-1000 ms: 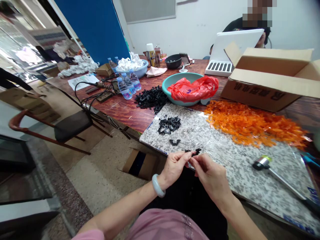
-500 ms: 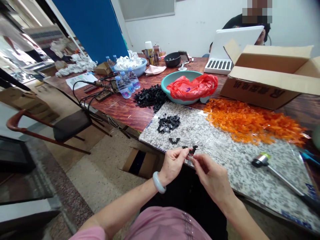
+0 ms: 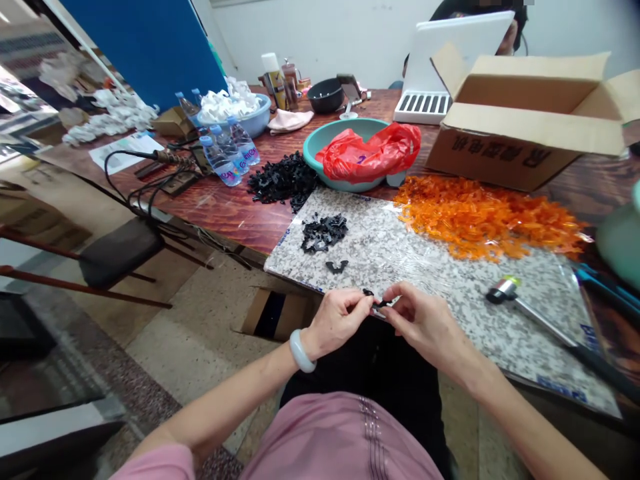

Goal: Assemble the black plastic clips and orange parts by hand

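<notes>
Item: small black plastic piece [image 3: 383, 304], pinched between the closed fingertips of left hand [image 3: 337, 323] and right hand [image 3: 425, 323], over the near edge of a granite slab [image 3: 400, 247]. Ahead of the grip on the slab: loose black pieces [image 3: 324, 233]; orange plastic pieces [image 3: 480, 217] to the far right.

A small black plastic piece [image 3: 382, 304] is held pinched between the left hand [image 3: 337, 321] and the right hand [image 3: 425, 325], just above the near edge of a film-wrapped granite slab [image 3: 430, 277]. A pale bangle [image 3: 302, 351] is worn on the left wrist. On the slab, a heap of black plastic pieces [image 3: 324, 233] and one separate piece [image 3: 337, 267] are laid out. Orange plastic pieces [image 3: 480, 217] are spread along its far edge; a hammer [image 3: 505, 290] lies at right. A larger black heap [image 3: 284, 180] is placed on the wooden table [image 3: 220, 217], beside a teal basin [image 3: 320, 147] holding a red plastic bag [image 3: 370, 153].
</notes>
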